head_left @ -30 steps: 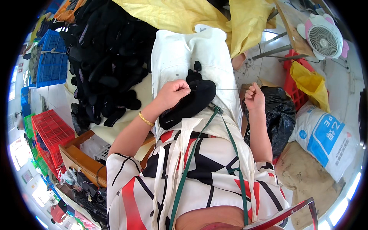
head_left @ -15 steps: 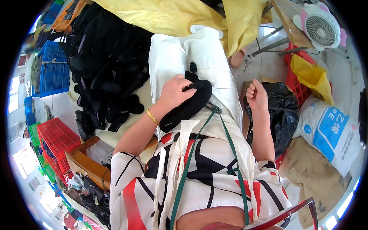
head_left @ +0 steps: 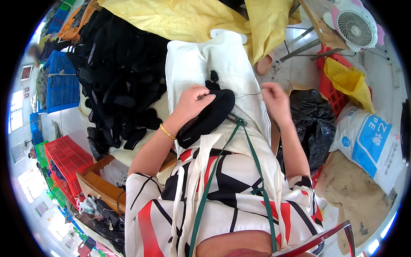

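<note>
Looking down past a patterned blouse, a seated person works over a white apron [head_left: 235,55] spread across the lap. A black shoe [head_left: 212,115] lies aslant on the apron, just in front of the waist, with a small black tuft [head_left: 213,76] beyond its far side. The left hand [head_left: 192,102], with a gold bracelet [head_left: 167,131] at its wrist, is closed on the shoe's edge, thumb against bent fingers. From the shoe a thin dark thread [head_left: 248,96] runs in a slack curve to the right hand [head_left: 276,103], which is raised just off the apron's right edge. Its fingers look curled (they are blurred, so I cannot tell whether they grip the thread). A green cord [head_left: 252,156] loops down the person's front to the waist. To the left, a large heap [head_left: 120,64] of black pieces sits near a blue crate [head_left: 63,81], a red crate [head_left: 68,156] and a wooden drawer [head_left: 100,186]. Yellow cloth [head_left: 171,17] drapes beyond the knees. To the right are a black bag [head_left: 308,124], a white sack [head_left: 368,141] with a blue panel and, farther off, a pink-and-white fan [head_left: 356,28].
</note>
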### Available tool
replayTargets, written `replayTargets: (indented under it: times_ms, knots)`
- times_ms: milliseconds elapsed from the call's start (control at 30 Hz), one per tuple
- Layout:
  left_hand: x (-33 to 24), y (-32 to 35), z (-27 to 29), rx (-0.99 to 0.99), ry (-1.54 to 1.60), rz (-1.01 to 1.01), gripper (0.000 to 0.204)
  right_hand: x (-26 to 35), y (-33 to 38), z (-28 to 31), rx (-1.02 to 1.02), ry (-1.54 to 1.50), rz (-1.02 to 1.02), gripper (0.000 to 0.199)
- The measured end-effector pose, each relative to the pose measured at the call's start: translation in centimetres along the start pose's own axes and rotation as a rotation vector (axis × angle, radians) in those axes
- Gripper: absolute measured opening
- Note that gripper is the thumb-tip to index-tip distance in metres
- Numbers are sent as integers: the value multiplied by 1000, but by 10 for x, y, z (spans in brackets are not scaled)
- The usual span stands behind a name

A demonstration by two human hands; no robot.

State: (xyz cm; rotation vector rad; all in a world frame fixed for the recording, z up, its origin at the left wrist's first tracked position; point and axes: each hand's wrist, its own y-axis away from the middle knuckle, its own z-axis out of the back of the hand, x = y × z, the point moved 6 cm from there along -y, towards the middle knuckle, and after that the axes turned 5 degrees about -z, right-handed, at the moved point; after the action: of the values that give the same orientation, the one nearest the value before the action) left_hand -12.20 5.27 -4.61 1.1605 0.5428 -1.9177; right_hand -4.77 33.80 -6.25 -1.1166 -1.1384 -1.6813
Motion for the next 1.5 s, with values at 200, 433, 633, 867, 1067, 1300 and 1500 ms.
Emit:
replayTargets:
  times_ms: [200, 433, 633, 867, 1067, 1300, 1500]
  knots:
    - [-46, 13, 20, -116, -154, 39, 20, 54, 24, -66, 214, 583, 524, 11]
    - [-40, 18, -24, 85, 90, 295, 29, 96, 77, -90, 305, 469, 725, 11]
    - [-12, 30, -23, 12, 866, 631, 19, 81, 56, -79, 422, 272, 216, 11]
    - [-18, 31, -11, 119, 524, 572, 9, 85, 33, -103, 273, 444, 468, 6]
    - [-26, 29, -5, 34, 260, 325, 11, 79, 23, -117, 279, 673, 654, 8]
    - [1, 32, -15, 45, 696, 540, 16, 77, 25, -123, 269, 395, 544, 7]
    - [-15, 32, -13, -46, 387, 448, 17, 57, 16, -124, 345, -65, 360, 5]
